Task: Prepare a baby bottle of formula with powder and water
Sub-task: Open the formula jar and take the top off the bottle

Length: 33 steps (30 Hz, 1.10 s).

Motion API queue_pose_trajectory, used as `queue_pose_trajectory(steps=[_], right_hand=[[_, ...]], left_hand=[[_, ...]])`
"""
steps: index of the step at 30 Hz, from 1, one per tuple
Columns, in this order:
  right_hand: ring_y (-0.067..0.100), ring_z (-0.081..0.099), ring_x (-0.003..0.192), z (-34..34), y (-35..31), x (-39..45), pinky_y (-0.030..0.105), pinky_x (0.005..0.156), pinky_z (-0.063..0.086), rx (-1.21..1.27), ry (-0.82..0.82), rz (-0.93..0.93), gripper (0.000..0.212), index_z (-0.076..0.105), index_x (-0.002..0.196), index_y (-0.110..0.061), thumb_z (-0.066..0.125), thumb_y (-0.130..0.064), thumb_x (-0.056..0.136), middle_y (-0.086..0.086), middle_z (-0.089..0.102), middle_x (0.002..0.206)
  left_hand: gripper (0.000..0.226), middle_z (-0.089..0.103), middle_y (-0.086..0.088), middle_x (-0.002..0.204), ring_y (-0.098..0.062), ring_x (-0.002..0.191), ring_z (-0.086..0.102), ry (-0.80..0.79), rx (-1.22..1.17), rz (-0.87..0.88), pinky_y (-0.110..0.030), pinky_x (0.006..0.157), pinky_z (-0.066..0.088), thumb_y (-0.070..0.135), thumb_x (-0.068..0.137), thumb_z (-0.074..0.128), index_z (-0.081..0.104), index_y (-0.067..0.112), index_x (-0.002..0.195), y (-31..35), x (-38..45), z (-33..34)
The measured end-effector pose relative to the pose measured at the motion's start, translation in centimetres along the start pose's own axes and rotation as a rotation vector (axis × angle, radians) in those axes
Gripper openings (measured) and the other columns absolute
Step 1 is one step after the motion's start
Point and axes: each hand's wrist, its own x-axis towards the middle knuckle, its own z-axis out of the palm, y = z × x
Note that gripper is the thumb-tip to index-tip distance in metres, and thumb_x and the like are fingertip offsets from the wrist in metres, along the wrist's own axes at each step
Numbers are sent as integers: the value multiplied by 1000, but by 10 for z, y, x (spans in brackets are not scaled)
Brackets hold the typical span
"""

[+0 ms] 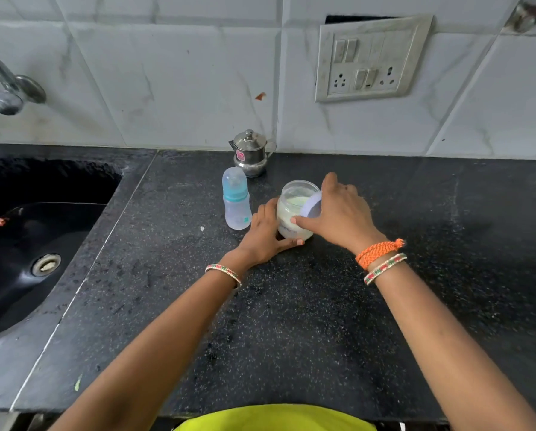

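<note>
A clear jar of pale formula powder [293, 209] stands open on the black counter [291, 306]. My left hand [265, 234] grips the jar's base from the left. My right hand [338, 213] holds the jar's white lid [311, 206], tilted on edge against the jar's right rim. A baby bottle [236, 199] with a blue collar and a clear cap stands upright just left of the jar, capped and apart from both hands. A small steel pot with a lid and spout [251, 154] stands behind the bottle, by the wall.
A black sink [21, 244] fills the left side, with a steel tap [8, 88] above it. The tiled wall carries a switch and socket plate [370, 60] at the upper right. The counter's front edge runs near my body.
</note>
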Motion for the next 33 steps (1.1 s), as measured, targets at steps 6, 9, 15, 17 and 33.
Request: queue_pose_trajectory(steps=[6,9,15,17,33], right_hand=[[26,44,98,58,0,-64,30,72,40,219,107,69,35,51,87,-11,64,-44,84,3,39,95],[26,43,100,84,1,-76,33,82,42,191,66,56,33,54,84,-13,61,-45,86,4,43,95],[27,49,111,88,-7,-78,60,109,16,-149,-8,28,52,67,90,-15,47,-63,85,4,62,103],[28,51,109,80,-10,-76,59,108,16,-168,1,35,52,68,88,-16,46,-62,86,5,64,101],[35,48,120,37,-114,46,42,93,45,404,-62,-162,63,43,130,-12,67,-43,81,14,50,130]], left_hand=[[57,43,-9,132,-22,127,37,60,-47,-58,-28,105,31,18,86,64,36,12,136,-13,-34,2],[45,46,-8,131,-21,124,37,65,-26,-35,-21,97,30,13,87,59,44,13,130,-13,-45,1],[34,54,-2,121,-18,115,43,181,-95,-31,-30,95,41,4,85,54,56,17,117,-17,-60,-11],[32,55,0,117,-17,111,46,214,-101,-32,-30,93,42,2,84,53,58,17,112,-19,-64,-18],[67,48,-7,133,-22,125,43,416,-260,-216,-41,105,38,28,77,74,40,10,132,-48,-37,-67]])
